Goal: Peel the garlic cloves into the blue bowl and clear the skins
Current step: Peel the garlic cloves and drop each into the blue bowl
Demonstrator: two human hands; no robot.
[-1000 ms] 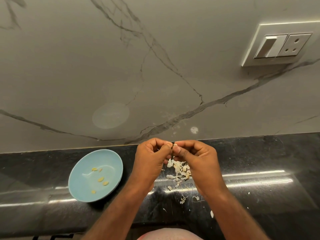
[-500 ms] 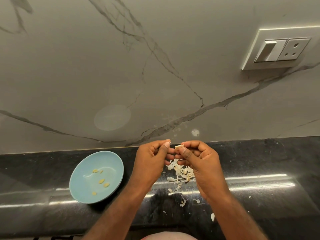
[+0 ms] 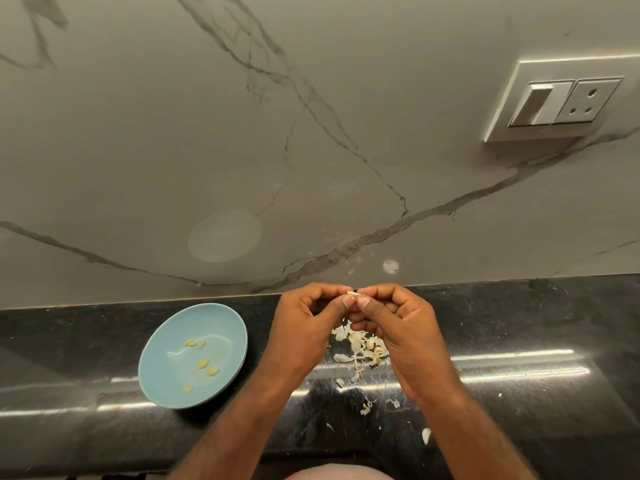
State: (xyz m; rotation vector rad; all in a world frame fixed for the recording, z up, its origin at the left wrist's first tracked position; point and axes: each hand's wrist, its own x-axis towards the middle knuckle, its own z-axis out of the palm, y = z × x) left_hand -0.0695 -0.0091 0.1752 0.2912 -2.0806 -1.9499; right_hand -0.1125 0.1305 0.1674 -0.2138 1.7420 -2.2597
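**Garlic clove point(image 3: 353, 293) pinched between both hands above the skins**

Veined marble wall point(image 3: 138, 150) fills the upper view, with a switch plate point(image 3: 561, 102) at the right. Below it runs a dark, glossy counter point(image 3: 536, 323). On the counter, to the left, sits the blue bowl point(image 3: 156, 375), holding a few peeled cloves point(image 3: 203, 363). Both hands are raised near the wall's lower edge with fingers curled. The left hand point(image 3: 301, 327) and right hand point(image 3: 405, 337) meet at thumbs and forefingers, nipping the small clove between them. It looks partly peeled, though it is too tiny to be sure. Under the hands a heap of pale skins point(image 3: 356, 348) lies on the counter, with stray flakes nearer the person.
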